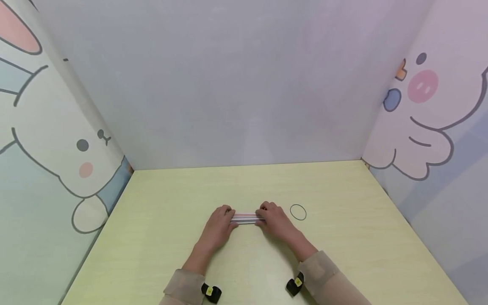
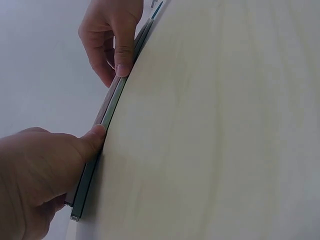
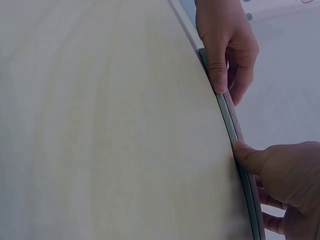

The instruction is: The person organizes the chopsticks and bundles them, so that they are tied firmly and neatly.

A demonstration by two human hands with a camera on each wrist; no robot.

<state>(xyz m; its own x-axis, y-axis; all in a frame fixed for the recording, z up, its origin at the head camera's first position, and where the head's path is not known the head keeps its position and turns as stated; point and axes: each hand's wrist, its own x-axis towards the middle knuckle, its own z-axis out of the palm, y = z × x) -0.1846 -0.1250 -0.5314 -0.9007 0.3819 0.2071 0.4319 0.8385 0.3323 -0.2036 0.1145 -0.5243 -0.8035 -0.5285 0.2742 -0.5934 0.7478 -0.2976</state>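
A bundle of several thin straight sticks [image 1: 245, 219], pencil-like in shape, lies side by side across the table in the head view; pink, white and dark strips show. My left hand [image 1: 219, 226] grips its left end, thumb along the near edge and fingers at the far side. My right hand [image 1: 277, 221] holds the right part the same way. In the left wrist view the sticks [image 2: 115, 95] look dark green and pinkish, close over the tabletop, with two blunt ends below my left thumb. Fingers and thumbs hide both ends in the head view.
A thin black ring [image 1: 298, 212], like a rubber band or hair tie, lies just right of my right hand. The pale wooden table [image 1: 160, 199] meets a plain grey wall [image 1: 244, 84] at the back. Side panels with cartoon animals flank it.
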